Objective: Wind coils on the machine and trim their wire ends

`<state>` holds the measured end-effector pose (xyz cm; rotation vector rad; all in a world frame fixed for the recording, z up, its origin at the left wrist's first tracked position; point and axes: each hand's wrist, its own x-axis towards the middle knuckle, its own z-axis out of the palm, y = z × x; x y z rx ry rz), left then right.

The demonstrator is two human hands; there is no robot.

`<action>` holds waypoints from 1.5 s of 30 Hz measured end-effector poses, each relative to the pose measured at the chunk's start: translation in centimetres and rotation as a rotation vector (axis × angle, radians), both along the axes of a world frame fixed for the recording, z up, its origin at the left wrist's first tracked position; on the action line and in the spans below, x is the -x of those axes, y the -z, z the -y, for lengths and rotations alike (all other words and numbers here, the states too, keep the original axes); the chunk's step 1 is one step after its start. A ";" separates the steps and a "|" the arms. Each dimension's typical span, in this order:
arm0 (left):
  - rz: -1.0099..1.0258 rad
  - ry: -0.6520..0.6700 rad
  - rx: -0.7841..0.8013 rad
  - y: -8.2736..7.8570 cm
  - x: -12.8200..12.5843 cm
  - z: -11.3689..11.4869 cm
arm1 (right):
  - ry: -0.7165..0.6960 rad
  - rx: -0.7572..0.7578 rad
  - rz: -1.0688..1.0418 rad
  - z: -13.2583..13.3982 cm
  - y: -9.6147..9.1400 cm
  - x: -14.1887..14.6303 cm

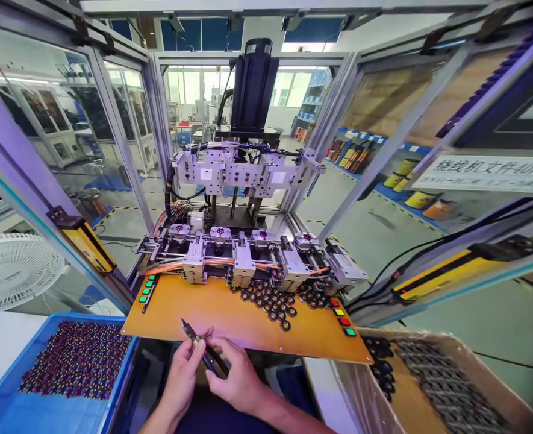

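My left hand (pixel 182 377) and my right hand (pixel 234 380) meet at the near edge of the orange work board (pixel 212 307). My right hand is closed round the dark handles of small cutting pliers (pixel 200 346), whose tip points up and left. My left hand pinches something small against the pliers' jaws; I cannot make out what it is. A loose pile of small black ring parts (pixel 273 298) lies on the board in front of the machine's row of fixtures (pixel 243 250).
A blue tray (pixel 4 392) of dark wound parts lies at the lower left, and a cardboard box (pixel 433 343) of black parts at the lower right. Green and red buttons (pixel 147 288) flank the board. Yellow light-curtain bars (pixel 88 244) and glass panels enclose the machine. A white fan (pixel 13 268) stands left.
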<state>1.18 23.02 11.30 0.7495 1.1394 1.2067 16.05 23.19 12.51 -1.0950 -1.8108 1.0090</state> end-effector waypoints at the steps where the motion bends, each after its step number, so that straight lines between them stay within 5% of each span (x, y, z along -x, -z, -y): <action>1: 0.020 0.015 -0.009 -0.3 -0.3 -0.1 | 0.019 0.016 -0.025 0.2 -0.3 -0.3; 11: 0.088 0.164 -0.032 -2.7 -1.2 -0.1 | 0.142 0.076 -0.220 0.7 -1.5 -1.8; 17: 0.091 0.166 0.001 -2.6 0.2 -0.4 | -0.217 0.689 -0.612 -0.2 -1.9 -1.5; 21: 0.167 0.164 0.051 -2.3 1.1 0.0 | -0.484 0.940 -0.686 -2.2 -0.5 -1.4; 30: 0.278 0.251 0.081 -3.5 3.2 -2.4 | -0.688 1.259 -0.901 -4.7 -0.5 1.3; 33: 0.186 0.302 0.020 -3.2 3.7 -3.6 | -0.665 1.188 -0.921 -5.8 -1.5 1.3; 36: -0.197 0.249 -0.101 -2.0 4.1 -5.0 | -0.601 1.041 -0.922 -7.0 -2.4 0.9; 39: -0.590 0.094 -0.204 0.2 4.9 -6.4 | -0.528 1.012 -0.888 -8.4 -3.5 -0.1; 45: -0.892 -0.046 -0.405 5.2 7.1 -8.1 | -0.586 0.828 -0.507 -15.2 -9.2 -3.7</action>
